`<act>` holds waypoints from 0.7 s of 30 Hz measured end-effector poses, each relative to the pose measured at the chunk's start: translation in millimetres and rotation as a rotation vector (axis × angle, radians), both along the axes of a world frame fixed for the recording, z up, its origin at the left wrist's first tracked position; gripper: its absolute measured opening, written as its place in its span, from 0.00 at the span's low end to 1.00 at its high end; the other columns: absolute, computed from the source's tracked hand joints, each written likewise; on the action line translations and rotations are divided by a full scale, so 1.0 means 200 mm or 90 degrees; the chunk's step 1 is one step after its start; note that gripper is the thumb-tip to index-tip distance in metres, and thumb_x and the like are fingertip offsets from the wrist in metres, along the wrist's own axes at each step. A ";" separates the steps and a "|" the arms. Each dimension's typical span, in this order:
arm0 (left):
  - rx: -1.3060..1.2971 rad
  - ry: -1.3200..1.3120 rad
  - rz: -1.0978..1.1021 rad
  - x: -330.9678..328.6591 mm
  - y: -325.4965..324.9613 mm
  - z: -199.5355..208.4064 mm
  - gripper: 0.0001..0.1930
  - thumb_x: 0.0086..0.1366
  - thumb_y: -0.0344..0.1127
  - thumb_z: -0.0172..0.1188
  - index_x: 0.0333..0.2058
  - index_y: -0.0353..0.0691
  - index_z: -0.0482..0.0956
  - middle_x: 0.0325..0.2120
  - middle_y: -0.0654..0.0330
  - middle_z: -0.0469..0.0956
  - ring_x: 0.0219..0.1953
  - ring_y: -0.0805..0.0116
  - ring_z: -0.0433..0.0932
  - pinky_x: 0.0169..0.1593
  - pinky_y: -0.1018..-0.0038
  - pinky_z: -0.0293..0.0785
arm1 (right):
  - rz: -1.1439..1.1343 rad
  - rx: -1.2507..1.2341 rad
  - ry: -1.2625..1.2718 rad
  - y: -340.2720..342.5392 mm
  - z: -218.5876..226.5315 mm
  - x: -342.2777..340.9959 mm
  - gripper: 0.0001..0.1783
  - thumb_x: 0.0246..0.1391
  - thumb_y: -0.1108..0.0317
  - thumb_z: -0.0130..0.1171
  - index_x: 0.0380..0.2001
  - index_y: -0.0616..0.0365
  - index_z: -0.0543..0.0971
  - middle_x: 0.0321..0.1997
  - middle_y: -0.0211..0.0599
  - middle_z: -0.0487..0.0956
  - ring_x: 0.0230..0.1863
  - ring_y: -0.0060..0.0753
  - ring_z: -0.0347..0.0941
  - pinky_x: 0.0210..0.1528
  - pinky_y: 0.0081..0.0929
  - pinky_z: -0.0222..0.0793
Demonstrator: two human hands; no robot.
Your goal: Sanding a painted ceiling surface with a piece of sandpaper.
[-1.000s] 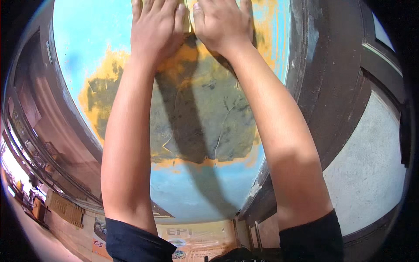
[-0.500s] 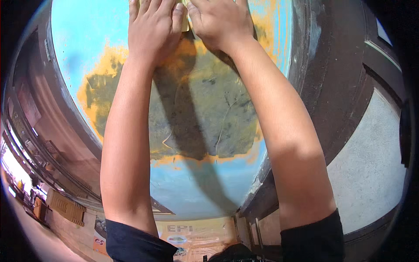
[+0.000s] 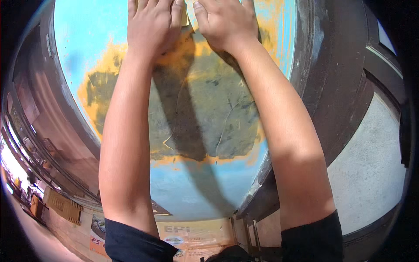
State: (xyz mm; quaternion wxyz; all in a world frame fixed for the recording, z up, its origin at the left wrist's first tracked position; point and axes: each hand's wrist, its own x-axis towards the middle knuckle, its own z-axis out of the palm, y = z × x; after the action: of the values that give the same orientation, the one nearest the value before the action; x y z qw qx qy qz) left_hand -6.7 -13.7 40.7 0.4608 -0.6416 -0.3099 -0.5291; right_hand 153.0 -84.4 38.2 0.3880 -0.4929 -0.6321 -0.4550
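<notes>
My left hand [image 3: 152,28] lies over a pale yellow flat pad [image 3: 185,19], whose lower corner shows beside my thumb. The fingertips run past the upper edge of the view. To its right, my right hand [image 3: 229,24] rests against the same panel with its thumb apart; its other fingers are mostly cut off. The panel [image 3: 174,185] is light blue, with a large dark olive-grey patch [image 3: 231,113] rimmed in worn yellow-orange. Thin, raised curved lines cross the patch. Whether my right hand touches the pad, I cannot tell.
Dark brown framing [image 3: 336,74] borders the panel, with a pale grey panel [image 3: 371,166] beyond it at right. Low down stands a yellowish printed sheet or box [image 3: 200,231]. A tan plastic piece [image 3: 63,205] is at lower left. Arm shadows cross the panel.
Both hands have shifted slightly upward in the view, and the pad's corner with them. My right hand has moved a little to the right, widening the gap between the thumbs.
</notes>
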 end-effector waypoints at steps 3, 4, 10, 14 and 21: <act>-0.106 -0.007 -0.011 0.04 -0.09 -0.03 0.32 0.80 0.49 0.34 0.75 0.37 0.55 0.77 0.54 0.51 0.80 0.57 0.43 0.79 0.54 0.35 | 0.002 0.009 0.001 0.01 0.00 0.03 0.32 0.72 0.55 0.36 0.77 0.46 0.59 0.83 0.27 0.52 0.83 0.38 0.43 0.82 0.54 0.32; -0.115 0.002 0.006 0.03 -0.09 -0.06 0.32 0.80 0.49 0.34 0.75 0.37 0.56 0.77 0.53 0.51 0.80 0.56 0.43 0.79 0.54 0.35 | 0.014 0.015 0.003 0.02 0.00 0.03 0.32 0.72 0.55 0.36 0.76 0.46 0.60 0.83 0.28 0.53 0.83 0.38 0.43 0.82 0.54 0.33; -0.120 0.036 -0.014 -0.04 -0.11 -0.12 0.32 0.80 0.51 0.33 0.74 0.37 0.57 0.77 0.54 0.52 0.80 0.55 0.44 0.79 0.53 0.35 | 0.011 0.051 -0.010 0.04 0.00 0.03 0.32 0.72 0.54 0.36 0.76 0.47 0.60 0.83 0.29 0.54 0.83 0.39 0.44 0.82 0.53 0.33; -0.074 0.049 -0.011 -0.10 -0.07 -0.02 0.32 0.80 0.50 0.34 0.74 0.38 0.57 0.77 0.55 0.52 0.80 0.55 0.45 0.79 0.54 0.36 | 0.034 0.033 0.000 0.04 0.00 0.03 0.33 0.71 0.54 0.37 0.76 0.46 0.60 0.83 0.29 0.53 0.83 0.39 0.43 0.82 0.54 0.32; -0.139 -0.017 -0.005 -0.08 -0.12 -0.13 0.33 0.80 0.50 0.33 0.75 0.37 0.55 0.78 0.54 0.50 0.80 0.56 0.43 0.79 0.55 0.35 | -0.009 0.110 -0.025 0.09 -0.01 0.06 0.32 0.71 0.55 0.37 0.76 0.46 0.61 0.82 0.28 0.55 0.82 0.39 0.45 0.82 0.53 0.33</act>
State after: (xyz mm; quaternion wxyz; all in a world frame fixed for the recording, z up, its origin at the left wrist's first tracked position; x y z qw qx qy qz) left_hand -22.0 -36.9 15.5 0.3818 -0.6821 -0.3697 -0.5023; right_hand 165.1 -67.1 35.6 0.4132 -0.4530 -0.5942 -0.5206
